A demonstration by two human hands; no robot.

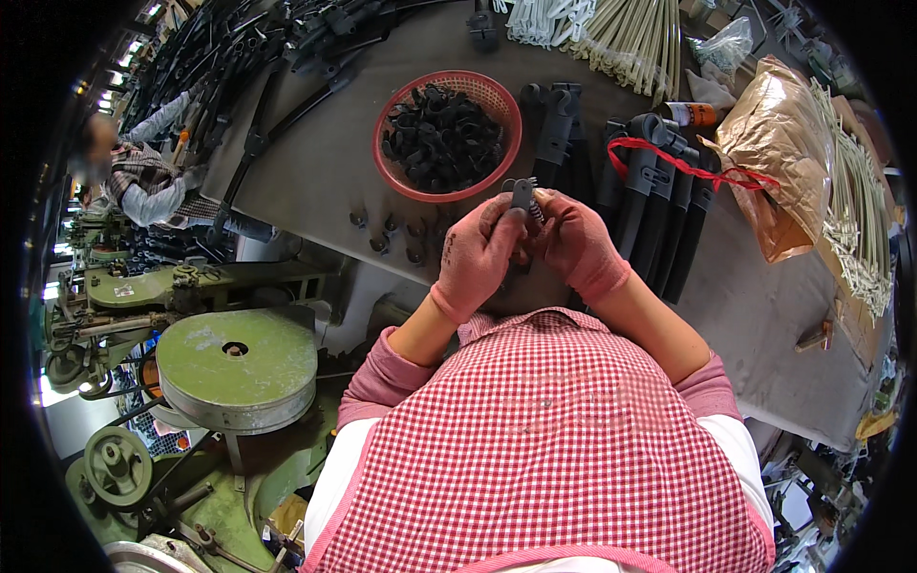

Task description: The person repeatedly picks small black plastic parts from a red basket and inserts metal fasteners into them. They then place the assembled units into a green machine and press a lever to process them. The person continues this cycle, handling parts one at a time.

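Observation:
Both my hands wear pinkish-red gloves and meet at the near edge of the table. My left hand (pixel 475 256) is closed, pinching a small dark grey metal clip (pixel 522 195) with rounded ends that stands upright between thumb and fingers. Against the clip's right side is a small silvery coil spring (pixel 537 208). My right hand (pixel 583 248) is closed at the spring, and its fingertips partly hide it. Just beyond my hands stands a red plastic basket (pixel 381 174) full of curved black clips (pixel 444 138). Several loose small clips (pixel 390 229) lie left of my left hand.
Black tubular parts (pixel 659 205) with a red strap (pixel 635 144) lie to the right. Beyond are a brown paper bag (pixel 778 158) and bundles of pale rods (pixel 635 43). Black tubes pile up at far left. A green machine (pixel 237 368) stands left; another person (pixel 148 186) works beyond.

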